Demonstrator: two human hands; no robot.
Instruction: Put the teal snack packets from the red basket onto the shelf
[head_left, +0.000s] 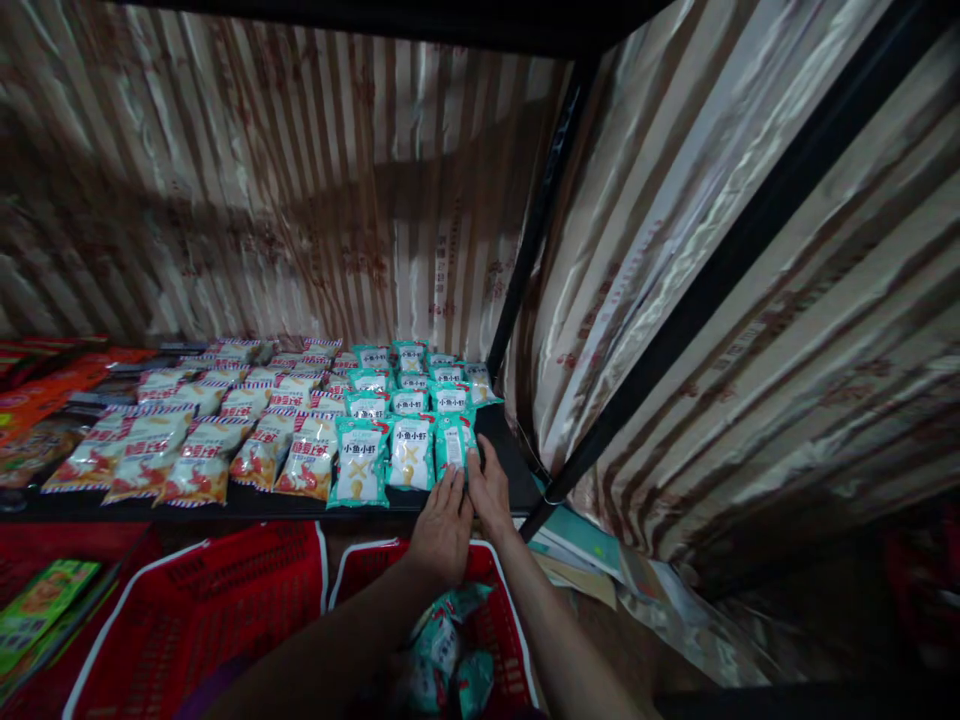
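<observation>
shows a striped, shiny curtain (322, 190) across the back and down the right side, with black posts (679, 325) slanting in front. has a black shelf (517, 465) below, at the foot of the back curtain. includes two red baskets with white rims, a left basket (240, 590) and a right basket (516, 625), the latter with loose teal packets (442, 645) inside. presents rows of white-and-red snack packets (202, 455) on the shelf, with orange packages (56, 395) farther left and teal-and-white snack packets (410, 450) just to the right. extends the left hand (442, 530) with fingers close together at the bottom edge of the front right packet (453, 440). brings the right hand (489, 490) beside the left, narrow between thumb and fingers, at the same packet's lower right edge. cannot tell about either hand's grip. places that packet at the shelf's front, right end of the teal front row.
</observation>
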